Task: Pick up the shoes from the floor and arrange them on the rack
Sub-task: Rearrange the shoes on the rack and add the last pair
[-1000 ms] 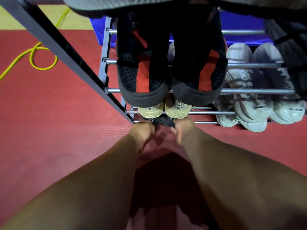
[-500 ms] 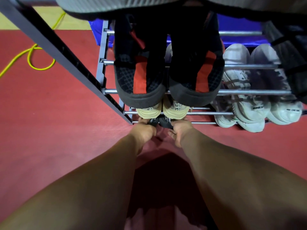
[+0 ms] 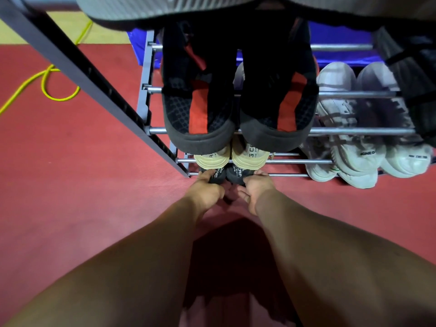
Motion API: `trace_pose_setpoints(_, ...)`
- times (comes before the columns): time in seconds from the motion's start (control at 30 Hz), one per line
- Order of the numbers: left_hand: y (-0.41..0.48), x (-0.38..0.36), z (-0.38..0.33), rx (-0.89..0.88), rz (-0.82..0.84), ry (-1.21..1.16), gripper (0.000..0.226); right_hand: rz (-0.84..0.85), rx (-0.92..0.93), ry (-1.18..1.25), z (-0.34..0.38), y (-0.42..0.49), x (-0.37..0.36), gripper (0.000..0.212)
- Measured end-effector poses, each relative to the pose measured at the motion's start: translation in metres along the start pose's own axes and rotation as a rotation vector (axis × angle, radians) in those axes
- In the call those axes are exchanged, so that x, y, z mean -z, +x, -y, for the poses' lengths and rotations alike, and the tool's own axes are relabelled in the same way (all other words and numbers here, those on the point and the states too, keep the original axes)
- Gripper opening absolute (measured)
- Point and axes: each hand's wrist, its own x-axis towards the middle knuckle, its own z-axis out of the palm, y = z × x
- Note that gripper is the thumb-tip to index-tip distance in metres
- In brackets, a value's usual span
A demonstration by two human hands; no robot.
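Hands low at mid-frame: left hand (image 3: 207, 187) and right hand (image 3: 256, 188) each curl fingers onto a heel of the black shoes (image 3: 233, 177) at the rack's (image 3: 354, 131) bottom rail. Beige pair (image 3: 250, 158) sits right above, and the black-and-red pair (image 3: 200, 109) overhangs, hiding most of them. White sneakers (image 3: 354, 156) to the right, yellow cable (image 3: 59, 99) upper left.

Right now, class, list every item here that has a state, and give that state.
black shoes: on bottom tier, heels held.
left hand: gripping left heel.
right hand: gripping right heel.
cream shoes: racked, heels outward.
black-and-red shoes: racked above.
white shoes: racked, right side.
yellow cable: looped on floor.
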Motion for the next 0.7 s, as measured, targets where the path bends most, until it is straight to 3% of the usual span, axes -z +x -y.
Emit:
trace_pose_setpoints(0.23, 0.008, -0.002, 0.003, 0.034, -0.052, -0.062, 0.059, 0.011, -0.041, 0.005, 0.003, 0.000, -0.002, 0.009)
trace_pose_setpoints(0.3, -0.001, -0.002, -0.004, 0.022, -0.033, -0.046, 0.057, 0.017, -0.045, -0.002, 0.003, 0.002, -0.005, 0.010)
trace_pose_setpoints(0.4, -0.009, -0.001, -0.008, -0.011, -0.010, 0.009, 0.073, 0.010, -0.050, 0.023, 0.002, 0.003, -0.006, 0.014)
trace_pose_setpoints(0.6, -0.009, -0.001, -0.007, -0.043, -0.014, 0.092, 0.052, -0.046, -0.080, 0.123, 0.000, 0.002, -0.007, 0.019)
trace_pose_setpoints(0.7, -0.007, -0.001, -0.006, -0.038, -0.020, 0.092, 0.057, -0.046, -0.076, 0.071, -0.002, 0.002, -0.006, 0.016)
